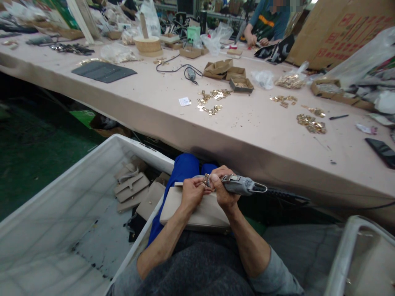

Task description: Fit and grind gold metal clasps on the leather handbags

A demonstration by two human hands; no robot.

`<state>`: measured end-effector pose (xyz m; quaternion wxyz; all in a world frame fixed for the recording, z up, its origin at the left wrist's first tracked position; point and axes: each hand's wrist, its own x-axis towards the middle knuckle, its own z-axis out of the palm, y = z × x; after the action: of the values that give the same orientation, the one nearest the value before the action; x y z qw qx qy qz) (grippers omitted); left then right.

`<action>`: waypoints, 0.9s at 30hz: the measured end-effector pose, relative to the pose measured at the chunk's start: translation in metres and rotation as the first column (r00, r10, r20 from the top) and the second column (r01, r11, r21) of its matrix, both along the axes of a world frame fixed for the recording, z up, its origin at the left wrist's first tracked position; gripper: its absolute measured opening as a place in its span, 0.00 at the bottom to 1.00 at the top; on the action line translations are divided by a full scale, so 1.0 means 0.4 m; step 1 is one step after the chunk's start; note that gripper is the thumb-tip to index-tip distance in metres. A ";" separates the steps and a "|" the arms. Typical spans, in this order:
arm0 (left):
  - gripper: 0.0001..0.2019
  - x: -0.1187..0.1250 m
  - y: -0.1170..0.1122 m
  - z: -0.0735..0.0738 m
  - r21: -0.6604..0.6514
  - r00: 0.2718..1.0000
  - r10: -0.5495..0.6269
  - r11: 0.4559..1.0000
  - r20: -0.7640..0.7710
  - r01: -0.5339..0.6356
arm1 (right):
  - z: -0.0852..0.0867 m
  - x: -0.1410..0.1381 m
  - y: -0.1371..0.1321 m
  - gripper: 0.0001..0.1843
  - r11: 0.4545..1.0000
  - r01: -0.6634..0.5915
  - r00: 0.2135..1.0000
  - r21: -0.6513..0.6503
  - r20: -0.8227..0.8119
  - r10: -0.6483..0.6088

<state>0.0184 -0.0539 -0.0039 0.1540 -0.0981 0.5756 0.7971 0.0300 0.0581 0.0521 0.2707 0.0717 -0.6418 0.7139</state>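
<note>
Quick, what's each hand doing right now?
Left hand: fingers bent at a small gold metal piece; grip can't be told.
Right hand: closed around a grey handheld tool.

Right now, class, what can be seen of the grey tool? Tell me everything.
The grey tool has a slim, rounded body, perhaps plastic, with a pale piece on top and a wire loop at its tail. It lies roughly level in the right hand, above the bag's far side, tail toward the picture's right. A dark cord shows beyond the loop. The hand hides its front end.
</note>
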 end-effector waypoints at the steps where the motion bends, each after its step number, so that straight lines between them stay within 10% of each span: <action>1: 0.11 0.000 0.000 -0.001 0.000 1.000 0.003 1.000 -0.001 -0.003 | 0.000 0.000 0.001 0.14 1.000 -0.006 1.000 0.001 0.005 0.006; 20: 0.09 0.007 -0.008 0.002 -0.026 0.996 0.049 0.998 -0.078 -0.051 | -0.007 -0.012 0.008 0.09 0.957 -0.260 0.964 0.128 -0.024 0.265; 27: 0.17 0.016 -0.001 -0.011 0.041 0.999 0.040 0.998 -0.029 -0.039 | 0.077 -0.014 0.056 0.07 0.904 -0.163 0.984 -0.395 -0.136 0.117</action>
<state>0.0248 -0.0543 -0.0084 0.1314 -0.0943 0.5595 0.8129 0.0242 0.0806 0.0827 0.2624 0.0991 -0.4578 0.8437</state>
